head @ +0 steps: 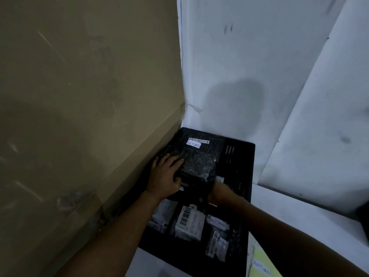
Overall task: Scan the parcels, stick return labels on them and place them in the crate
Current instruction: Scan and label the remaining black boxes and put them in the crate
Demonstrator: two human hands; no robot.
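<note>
A black plastic crate (247, 156) stands on the floor in a corner. Inside it lies a black plastic-wrapped parcel (197, 162) with a barcode strip and a white "RETURN" label (193, 144) near its far end. My left hand (166, 174) lies flat on the parcel's left side, fingers spread. My right hand (218, 191) is at the parcel's near right corner, with its fingers hidden under the wrap. Several other labelled parcels (189, 221) lie in the near part of the crate.
A tall brown cardboard box (83, 116) stands tight against the crate's left side. White walls (239, 66) close the corner behind and to the right. A yellow sheet of "RETURN" labels (261, 266) lies at the bottom right.
</note>
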